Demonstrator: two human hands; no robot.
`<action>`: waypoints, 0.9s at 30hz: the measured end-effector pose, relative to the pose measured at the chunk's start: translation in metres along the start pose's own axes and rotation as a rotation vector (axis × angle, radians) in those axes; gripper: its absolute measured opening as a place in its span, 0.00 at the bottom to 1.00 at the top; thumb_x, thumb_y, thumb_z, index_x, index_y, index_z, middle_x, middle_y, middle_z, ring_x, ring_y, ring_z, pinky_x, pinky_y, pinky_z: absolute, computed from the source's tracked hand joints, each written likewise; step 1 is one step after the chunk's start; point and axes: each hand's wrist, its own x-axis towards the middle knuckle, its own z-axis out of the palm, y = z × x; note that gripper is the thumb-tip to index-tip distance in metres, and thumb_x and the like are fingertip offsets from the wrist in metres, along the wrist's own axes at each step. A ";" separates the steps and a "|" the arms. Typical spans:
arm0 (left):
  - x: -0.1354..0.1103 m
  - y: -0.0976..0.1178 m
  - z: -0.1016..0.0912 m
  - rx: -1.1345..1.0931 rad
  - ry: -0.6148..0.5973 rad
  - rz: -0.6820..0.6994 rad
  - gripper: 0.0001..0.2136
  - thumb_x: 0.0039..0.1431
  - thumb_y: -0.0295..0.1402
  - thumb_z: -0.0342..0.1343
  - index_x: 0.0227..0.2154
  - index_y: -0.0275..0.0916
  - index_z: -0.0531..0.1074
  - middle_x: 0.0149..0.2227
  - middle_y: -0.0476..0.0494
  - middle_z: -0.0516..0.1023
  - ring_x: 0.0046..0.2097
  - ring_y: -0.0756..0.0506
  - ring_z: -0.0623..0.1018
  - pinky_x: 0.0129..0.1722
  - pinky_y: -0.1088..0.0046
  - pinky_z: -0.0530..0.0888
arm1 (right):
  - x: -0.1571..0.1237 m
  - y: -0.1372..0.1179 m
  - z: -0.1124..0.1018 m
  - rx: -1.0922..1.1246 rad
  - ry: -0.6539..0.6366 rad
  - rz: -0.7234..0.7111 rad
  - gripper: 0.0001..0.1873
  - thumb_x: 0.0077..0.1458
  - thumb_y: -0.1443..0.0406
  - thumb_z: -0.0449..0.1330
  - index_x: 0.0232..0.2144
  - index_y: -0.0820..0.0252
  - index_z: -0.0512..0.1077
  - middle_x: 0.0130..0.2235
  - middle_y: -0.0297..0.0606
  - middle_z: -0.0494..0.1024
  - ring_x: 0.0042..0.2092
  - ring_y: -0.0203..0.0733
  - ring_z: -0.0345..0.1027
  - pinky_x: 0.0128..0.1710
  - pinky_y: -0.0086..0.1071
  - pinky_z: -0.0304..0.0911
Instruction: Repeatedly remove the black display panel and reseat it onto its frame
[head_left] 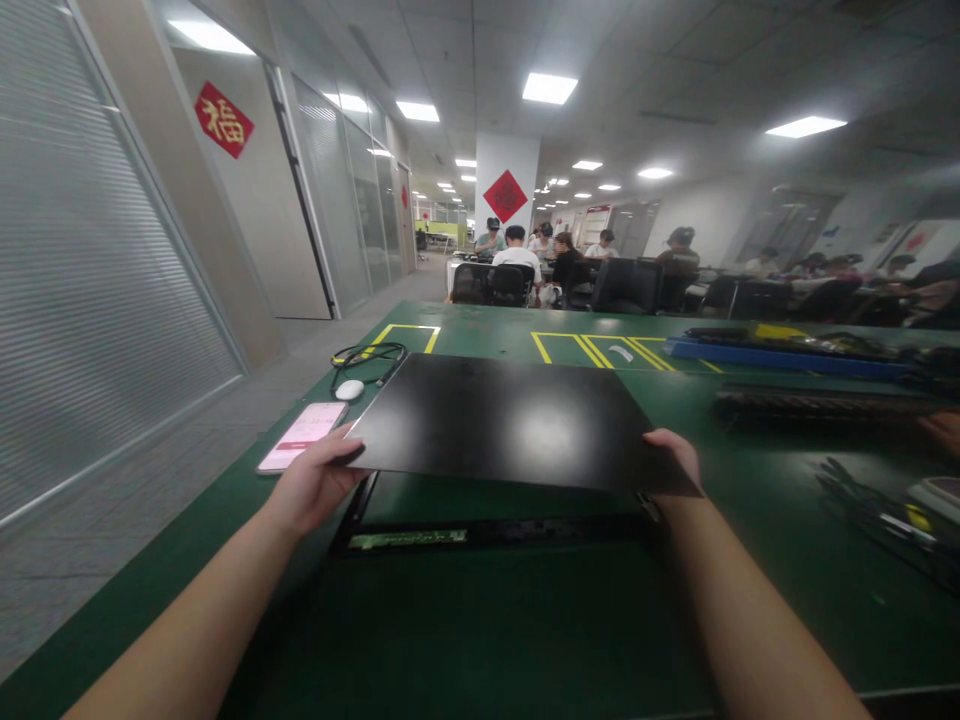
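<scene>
A thin, dark, glossy rectangular panel (465, 410) is held up over the table, reflecting a bright patch of light. Its left edge is gripped by my left hand (319, 480), thumb on top and fingers below. My right hand (679, 465) grips the right edge in the same way. Below the panel, a black frame (555, 530) lies on the table, partly hidden by it. A green circuit strip (409, 539) shows along the frame's near bar.
A phone (304, 437), a white rounded object (349, 390) and a black cable (375, 352) lie at the left on the green table (480, 630). Tools (885, 520) and a blue tray (787, 358) are at the right. Several people sit farther back.
</scene>
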 end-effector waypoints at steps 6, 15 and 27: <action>0.003 0.002 -0.001 -0.075 0.053 0.008 0.24 0.44 0.18 0.56 0.47 0.35 0.77 0.31 0.45 0.84 0.30 0.46 0.81 0.30 0.72 0.81 | 0.000 0.001 0.003 -0.187 -0.019 0.274 0.18 0.41 0.70 0.56 0.38 0.64 0.76 0.27 0.42 0.80 0.27 0.48 0.75 0.27 0.39 0.72; 0.000 0.009 -0.002 0.018 -0.028 0.099 0.14 0.43 0.24 0.61 0.37 0.34 0.81 0.37 0.42 0.86 0.38 0.44 0.81 0.35 0.74 0.78 | 0.012 0.002 -0.004 -0.285 -0.081 0.126 0.15 0.47 0.73 0.57 0.39 0.66 0.76 0.31 0.44 0.81 0.30 0.41 0.76 0.27 0.30 0.69; 0.001 0.005 0.000 0.013 -0.016 0.071 0.14 0.43 0.22 0.62 0.36 0.33 0.82 0.35 0.43 0.85 0.35 0.46 0.80 0.35 0.76 0.79 | 0.011 0.006 -0.002 -0.473 0.072 0.016 0.16 0.50 0.70 0.58 0.44 0.62 0.73 0.32 0.47 0.82 0.31 0.44 0.77 0.31 0.33 0.70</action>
